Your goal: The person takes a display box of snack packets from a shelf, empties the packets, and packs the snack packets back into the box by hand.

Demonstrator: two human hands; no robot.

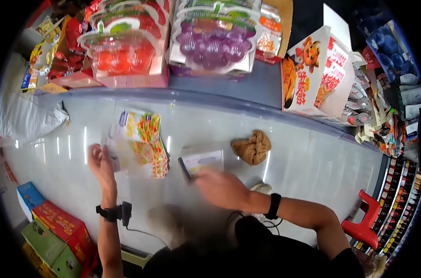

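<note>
Your left hand (pixel 99 161) is by packets (pixel 148 129), likely overlapped for easy picking; your right hand (pixel 222 189), by a box (pixel 206 160); grips unclear.

Floor (pixel 307 162): pale, glossy, reflecting light streaks. Directly on it: overlapping snack packets (pixel 148 127), crumpled brown item (pixel 253 147) to their right, white plastic bag (pixel 27 113) at far left, red stool (pixel 365 224) lower right.

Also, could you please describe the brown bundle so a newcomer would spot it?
On the shiny floor below the shelf, look just beyond the right hand. The bundle is rumpled and plain brown, unlike the colourfully printed packets to its left.
</note>
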